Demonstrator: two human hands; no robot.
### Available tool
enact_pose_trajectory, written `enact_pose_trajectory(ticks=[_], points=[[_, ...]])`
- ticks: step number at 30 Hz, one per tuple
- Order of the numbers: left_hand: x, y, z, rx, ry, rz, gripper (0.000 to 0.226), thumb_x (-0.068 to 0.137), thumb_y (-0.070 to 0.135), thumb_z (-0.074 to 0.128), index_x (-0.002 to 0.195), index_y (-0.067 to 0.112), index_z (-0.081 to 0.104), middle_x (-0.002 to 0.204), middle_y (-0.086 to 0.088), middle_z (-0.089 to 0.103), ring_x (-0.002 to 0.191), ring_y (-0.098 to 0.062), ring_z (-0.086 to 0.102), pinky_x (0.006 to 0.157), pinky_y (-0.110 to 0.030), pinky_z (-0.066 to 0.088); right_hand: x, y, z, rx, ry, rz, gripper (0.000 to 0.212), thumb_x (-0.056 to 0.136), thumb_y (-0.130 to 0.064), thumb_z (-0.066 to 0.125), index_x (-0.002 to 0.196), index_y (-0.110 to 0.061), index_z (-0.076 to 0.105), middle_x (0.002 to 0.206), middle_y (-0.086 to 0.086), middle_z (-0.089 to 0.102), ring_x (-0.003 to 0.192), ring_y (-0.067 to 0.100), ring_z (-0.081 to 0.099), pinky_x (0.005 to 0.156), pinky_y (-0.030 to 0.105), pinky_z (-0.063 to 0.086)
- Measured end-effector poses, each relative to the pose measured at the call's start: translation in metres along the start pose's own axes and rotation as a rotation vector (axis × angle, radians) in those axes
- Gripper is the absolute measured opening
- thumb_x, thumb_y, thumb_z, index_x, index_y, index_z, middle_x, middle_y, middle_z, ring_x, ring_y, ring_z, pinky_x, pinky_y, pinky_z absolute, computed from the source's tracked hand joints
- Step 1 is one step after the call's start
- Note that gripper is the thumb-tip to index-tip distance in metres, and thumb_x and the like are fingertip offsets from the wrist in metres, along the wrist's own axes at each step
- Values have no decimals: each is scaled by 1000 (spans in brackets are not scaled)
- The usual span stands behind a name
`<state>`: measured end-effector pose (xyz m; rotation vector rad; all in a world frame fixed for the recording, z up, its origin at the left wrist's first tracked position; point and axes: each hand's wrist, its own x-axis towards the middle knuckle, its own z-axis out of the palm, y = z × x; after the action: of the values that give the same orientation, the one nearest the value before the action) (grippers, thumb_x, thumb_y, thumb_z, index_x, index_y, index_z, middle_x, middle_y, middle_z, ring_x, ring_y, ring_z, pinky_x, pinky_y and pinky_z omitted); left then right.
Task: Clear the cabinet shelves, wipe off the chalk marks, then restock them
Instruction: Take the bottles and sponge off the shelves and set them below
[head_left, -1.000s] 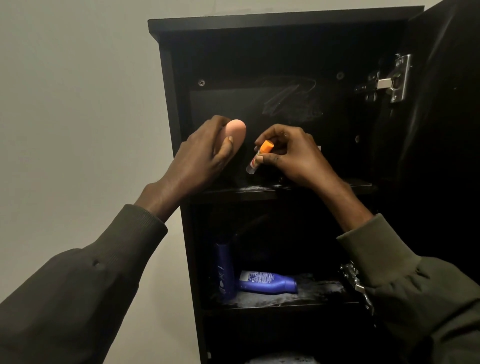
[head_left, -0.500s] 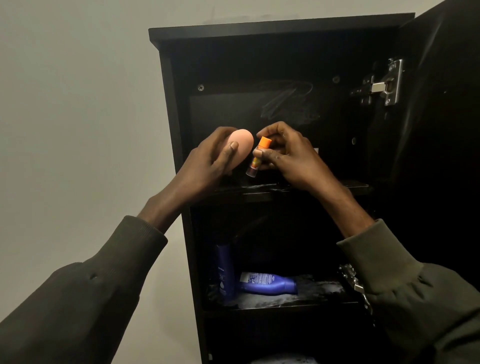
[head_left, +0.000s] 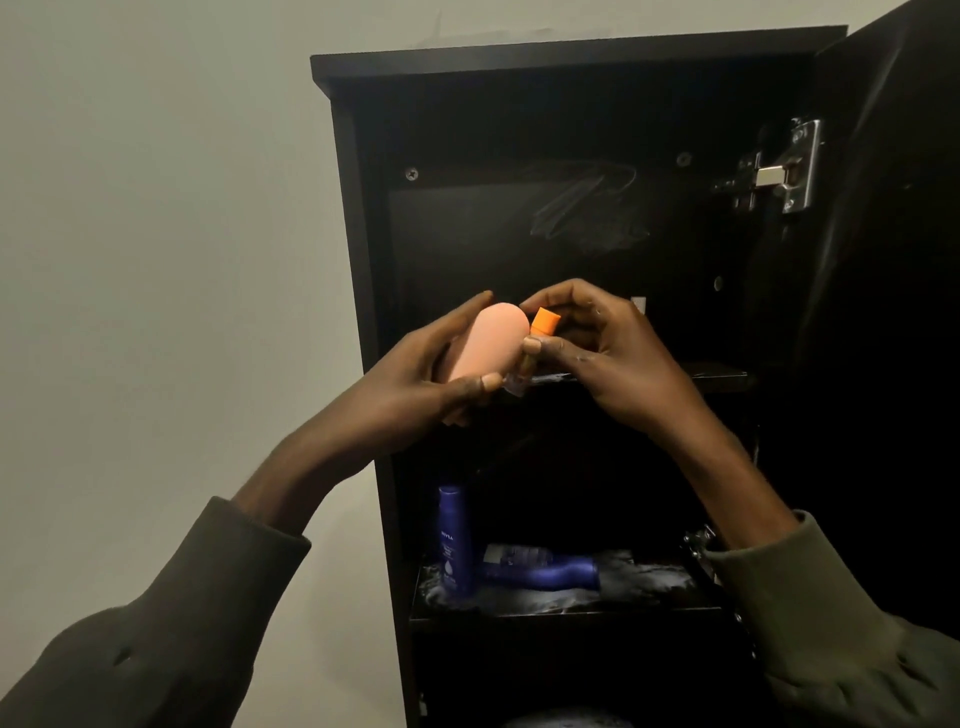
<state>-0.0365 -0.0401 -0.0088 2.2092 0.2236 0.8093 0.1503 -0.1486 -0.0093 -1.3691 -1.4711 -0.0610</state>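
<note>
In front of the black cabinet (head_left: 358, 218), my left hand (head_left: 415, 379) grips a peach egg-shaped sponge (head_left: 491, 340). Right beside it, my right hand (head_left: 608, 353) pinches a small tube with an orange cap (head_left: 543, 325); the tube touches the sponge. Both are held just before the upper shelf (head_left: 717, 371). White chalk scribbles (head_left: 587, 208) mark the back panel above. On the chalk-smeared lower shelf (head_left: 649, 587), one blue lotion bottle (head_left: 452, 535) stands upright and another blue bottle (head_left: 545, 569) lies on its side.
The cabinet door (head_left: 893, 260) hangs open at the right, with a metal hinge (head_left: 779, 171) near its top. A plain pale wall (head_left: 156, 234) fills the left side. More chalk dust shows on a shelf at the bottom edge.
My two hands have come together, so the sponge and the tube now touch. Both hands have drawn slightly back from the upper shelf.
</note>
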Motion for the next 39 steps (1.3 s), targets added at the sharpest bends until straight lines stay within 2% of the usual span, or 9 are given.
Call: enact_pose_trajectory(ticks=[6,10,14,18,21,26,31,35,39], points=[[-22,-16,15,35,57,-8,65,86,21,71,141,40,43,128,20,51,109,-4,57,72,-18,57,-38,8,10,38,8,53,32,84,-22,74,112,-32,61,110,-12,67,100,1,66,88,38,58],[-41,-32,29,61,159,-75,45,82,25,75,119,32,52,118,19,57,110,-6,59,78,-26,59,-61,15,17,51,10,109,33,81,-19,77,108,-29,62,103,-14,69,95,0,66,86,32,58],[-63,-49,47,134,256,-121,41,76,33,79,111,33,57,106,26,59,100,5,58,68,-12,52,-86,27,28,32,-13,169,31,81,-19,77,106,-30,63,101,-14,69,95,0,66,84,29,57],[-88,-71,66,152,339,-183,42,73,32,81,111,36,63,104,24,59,97,2,56,70,-13,51,-113,44,46,25,-37,216,32,81,-17,77,107,-31,65,101,-17,68,96,-2,66,83,27,58],[-111,-85,82,137,358,-236,43,70,32,84,106,40,62,100,29,59,94,7,56,61,-9,50,-136,57,61,14,-76,236,33,81,-18,77,108,-33,65,104,-19,67,99,-2,64,84,30,58],[-162,-119,115,67,424,-346,34,66,30,88,90,29,65,89,19,66,87,3,61,58,-11,47,-187,82,91,145,-129,346,36,79,-4,78,106,-26,69,103,-11,72,98,5,69,85,32,58],[-218,-156,161,71,436,-425,32,70,24,86,98,25,71,97,13,70,93,-3,64,70,-10,51,-246,109,125,148,-219,494,32,78,-2,77,101,-24,72,99,-10,73,95,-2,67,80,18,56],[-256,-188,197,77,464,-518,34,72,22,86,103,26,71,100,13,71,95,-3,64,78,-10,50,-292,139,156,153,-276,595,31,76,3,76,98,-18,73,95,-7,73,91,2,69,77,20,57],[-278,-225,221,52,394,-605,32,76,21,82,99,34,64,91,22,67,90,3,62,72,-11,51,-328,167,184,186,-263,671,35,73,6,78,96,-20,73,96,-4,72,93,6,69,78,23,58]])
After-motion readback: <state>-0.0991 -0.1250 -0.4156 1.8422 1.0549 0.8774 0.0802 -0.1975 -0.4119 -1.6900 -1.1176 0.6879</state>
